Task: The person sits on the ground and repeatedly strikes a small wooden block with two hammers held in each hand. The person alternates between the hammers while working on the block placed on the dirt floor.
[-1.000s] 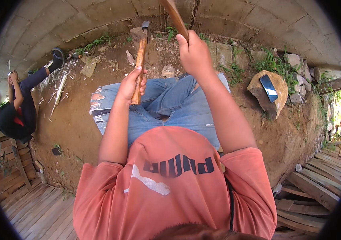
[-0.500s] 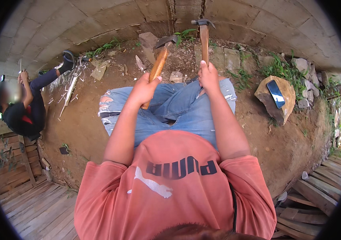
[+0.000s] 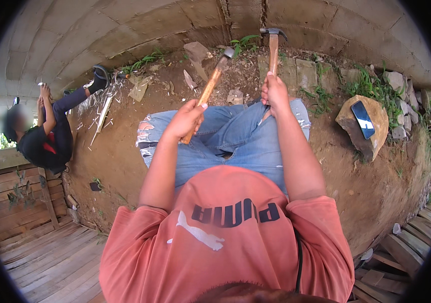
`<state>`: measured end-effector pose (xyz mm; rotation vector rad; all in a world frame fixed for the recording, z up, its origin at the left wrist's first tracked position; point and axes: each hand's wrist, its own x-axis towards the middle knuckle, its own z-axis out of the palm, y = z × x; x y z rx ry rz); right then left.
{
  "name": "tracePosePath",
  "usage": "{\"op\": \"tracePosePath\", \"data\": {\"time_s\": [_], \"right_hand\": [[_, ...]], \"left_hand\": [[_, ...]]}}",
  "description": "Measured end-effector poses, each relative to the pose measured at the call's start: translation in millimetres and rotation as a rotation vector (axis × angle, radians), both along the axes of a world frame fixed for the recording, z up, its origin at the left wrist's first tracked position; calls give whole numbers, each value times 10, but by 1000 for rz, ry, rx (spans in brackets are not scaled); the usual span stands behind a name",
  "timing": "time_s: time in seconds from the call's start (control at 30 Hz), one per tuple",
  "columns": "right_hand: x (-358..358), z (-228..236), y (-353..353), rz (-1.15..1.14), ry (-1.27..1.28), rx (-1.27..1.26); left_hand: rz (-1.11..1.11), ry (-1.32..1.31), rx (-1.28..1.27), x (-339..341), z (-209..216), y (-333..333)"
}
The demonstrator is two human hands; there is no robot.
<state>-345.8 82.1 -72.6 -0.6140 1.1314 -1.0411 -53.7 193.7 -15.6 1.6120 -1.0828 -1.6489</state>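
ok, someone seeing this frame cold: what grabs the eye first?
Two wooden-handled hammers, one in each fist: the left hand holds the tilted hammer, the right hand holds the upright hammer, both above the person's jeans-clad knees. Next, the dark phone lying on a rock at the right, and another person sitting at the left edge.

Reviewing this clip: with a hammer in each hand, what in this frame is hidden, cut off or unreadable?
Head view:
- Left hand covers the lower handle of its hammer.
- Right hand wraps the butt of the second hammer.
- Lower legs: hidden behind the jeans' knees.
- Other person: blurred, partly cut by the fisheye rim.
- Phone screen: too small.
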Motion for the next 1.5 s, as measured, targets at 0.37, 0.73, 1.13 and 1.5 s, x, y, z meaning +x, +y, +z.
{"op": "tracePosePath", "data": {"time_s": [0.37, 0.73, 1.13, 1.5], "right_hand": [[2, -2, 19, 17, 12, 29], [9, -30, 12, 30, 58, 52], [149, -170, 38, 522, 788, -265], [246, -36, 141, 509, 1003, -356]], "left_hand": [[181, 680, 14, 422, 205, -276], [81, 572, 44, 559, 256, -186], [84, 394, 90, 726, 347, -33], [133, 575, 77, 789, 154, 36]]}}
